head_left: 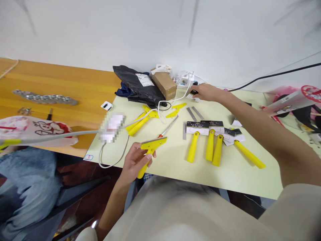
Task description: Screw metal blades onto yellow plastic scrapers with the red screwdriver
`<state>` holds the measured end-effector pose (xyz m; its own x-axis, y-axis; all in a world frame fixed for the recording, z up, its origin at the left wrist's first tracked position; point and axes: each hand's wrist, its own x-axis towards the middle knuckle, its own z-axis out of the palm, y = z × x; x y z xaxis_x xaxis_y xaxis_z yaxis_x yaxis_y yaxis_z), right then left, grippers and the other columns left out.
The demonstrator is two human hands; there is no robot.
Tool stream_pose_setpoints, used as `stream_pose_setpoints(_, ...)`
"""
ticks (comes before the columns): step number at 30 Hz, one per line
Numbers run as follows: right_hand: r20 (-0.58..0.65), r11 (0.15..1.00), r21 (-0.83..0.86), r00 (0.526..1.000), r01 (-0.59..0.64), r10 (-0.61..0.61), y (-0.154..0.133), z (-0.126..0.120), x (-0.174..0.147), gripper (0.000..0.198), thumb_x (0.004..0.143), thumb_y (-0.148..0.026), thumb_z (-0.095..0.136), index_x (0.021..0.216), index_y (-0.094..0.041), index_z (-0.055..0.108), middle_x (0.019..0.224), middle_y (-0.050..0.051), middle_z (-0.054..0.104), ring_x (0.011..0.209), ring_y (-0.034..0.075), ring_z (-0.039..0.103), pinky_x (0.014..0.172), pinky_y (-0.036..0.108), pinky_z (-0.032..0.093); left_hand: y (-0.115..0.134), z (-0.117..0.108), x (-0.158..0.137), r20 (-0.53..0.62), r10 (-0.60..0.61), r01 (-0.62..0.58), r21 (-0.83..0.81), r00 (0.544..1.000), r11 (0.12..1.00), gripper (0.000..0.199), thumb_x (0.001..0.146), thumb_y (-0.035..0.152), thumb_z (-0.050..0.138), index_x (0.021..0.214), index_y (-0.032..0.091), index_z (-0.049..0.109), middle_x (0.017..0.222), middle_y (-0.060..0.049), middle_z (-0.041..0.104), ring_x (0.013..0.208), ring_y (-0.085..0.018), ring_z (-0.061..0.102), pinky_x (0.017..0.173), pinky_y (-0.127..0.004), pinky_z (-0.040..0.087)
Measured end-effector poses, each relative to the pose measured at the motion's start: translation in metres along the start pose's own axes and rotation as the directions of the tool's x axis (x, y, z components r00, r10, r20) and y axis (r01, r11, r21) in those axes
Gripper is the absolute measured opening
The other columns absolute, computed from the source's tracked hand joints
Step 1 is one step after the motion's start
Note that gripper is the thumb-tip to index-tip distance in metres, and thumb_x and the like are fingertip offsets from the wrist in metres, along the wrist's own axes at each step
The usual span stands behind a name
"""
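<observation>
My left hand (136, 162) grips a yellow scraper (153, 144) by its handle, the wide head with its metal edge facing up. At the back of the table, the fingers of my right hand (202, 92) close on a small black-and-white packaging card (194, 92), partly covered by them. Behind the held scraper lies a screwdriver (168, 126) with a red handle end. More yellow scrapers (140, 123) are piled loosely to its left. Bare metal blades (191, 114) rest in the middle. On the right, several scrapers (209, 144) lie with black-and-white cards over their heads.
A black parcel bag (137, 87) and a brown cardboard box (164, 83) stand against the wall. White cables (160, 107) cross the table. A printed plastic cup (296, 100) is at the far right. Left, an orange table (95, 87) adjoins; a seated person's jeans (27, 187) show.
</observation>
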<state>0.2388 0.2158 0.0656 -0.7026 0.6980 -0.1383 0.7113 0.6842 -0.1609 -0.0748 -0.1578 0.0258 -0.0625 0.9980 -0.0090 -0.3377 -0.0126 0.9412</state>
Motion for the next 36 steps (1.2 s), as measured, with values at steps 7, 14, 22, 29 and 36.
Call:
stream_pose_setpoints(7, -0.355, 0.945, 0.317, 0.934, 0.081, 0.039, -0.053, -0.010, -0.072, 0.041, 0.094, -0.051, 0.070, 0.124, -0.023, 0.070, 0.112, 0.009, 0.078, 0.093, 0.028, 0.070, 0.090, 0.044, 0.056, 0.001, 0.008, -0.002, -0.026, -0.013, 0.010, -0.121, 1.000, 0.993, 0.030, 0.094, 0.022, 0.078, 0.108, 0.025, 0.051, 0.120, -0.010, 0.072, 0.084, -0.017, 0.068, 0.052, -0.023, 0.047)
stream_pose_setpoints(14, -0.303, 0.847, 0.525, 0.948, 0.077, 0.102, -0.128, 0.033, -0.146, 0.032, 0.099, -0.054, 0.069, 0.098, -0.022, 0.068, 0.093, 0.005, 0.075, 0.081, 0.021, 0.070, 0.074, 0.033, 0.056, -0.011, 0.024, 0.001, -0.040, 0.010, -0.018, -0.201, 0.999, 0.979, 0.035, 0.094, 0.020, 0.079, 0.114, 0.029, 0.052, 0.114, -0.004, 0.070, 0.090, -0.018, 0.070, 0.056, -0.024, 0.051)
stream_pose_setpoints(22, -0.125, 0.953, -0.082, 0.946, 0.291, -0.300, -0.223, 0.073, -0.213, 0.035, 0.105, -0.006, 0.044, 0.132, -0.020, 0.062, 0.113, 0.010, 0.075, 0.094, 0.023, 0.071, 0.062, 0.029, 0.047, 0.011, 0.091, 0.040, -0.138, 0.185, -0.215, -0.244, 0.973, 0.946, 0.048, 0.092, 0.025, 0.083, 0.122, 0.035, 0.047, 0.115, -0.001, 0.068, 0.098, -0.018, 0.073, 0.073, -0.030, 0.059)
stream_pose_setpoints(29, -0.183, 0.910, -0.158, 0.894, 0.383, -0.408, -0.240, 0.065, -0.228, 0.021, 0.108, -0.010, 0.048, 0.115, -0.016, 0.067, 0.103, 0.009, 0.074, 0.096, 0.022, 0.069, 0.074, 0.035, 0.054, 0.000, 0.131, 0.070, -0.067, 0.270, -0.278, -0.219, 0.961, 0.935, 0.051, 0.093, 0.038, 0.083, 0.126, 0.035, 0.045, 0.119, -0.001, 0.068, 0.109, -0.022, 0.072, 0.091, -0.039, 0.061)
stream_pose_setpoints(36, -0.415, 0.940, -0.196, 0.845, 0.280, -0.338, -0.229, 0.057, -0.229, 0.025, 0.105, -0.006, 0.049, 0.110, -0.018, 0.070, 0.099, 0.006, 0.076, 0.087, 0.019, 0.066, 0.067, 0.034, 0.047, -0.023, 0.124, 0.061, -0.089, 0.192, -0.207, -0.226, 0.977, 0.952, 0.043, 0.094, 0.032, 0.080, 0.114, 0.031, 0.042, 0.124, -0.001, 0.064, 0.109, -0.018, 0.071, 0.097, -0.040, 0.062)
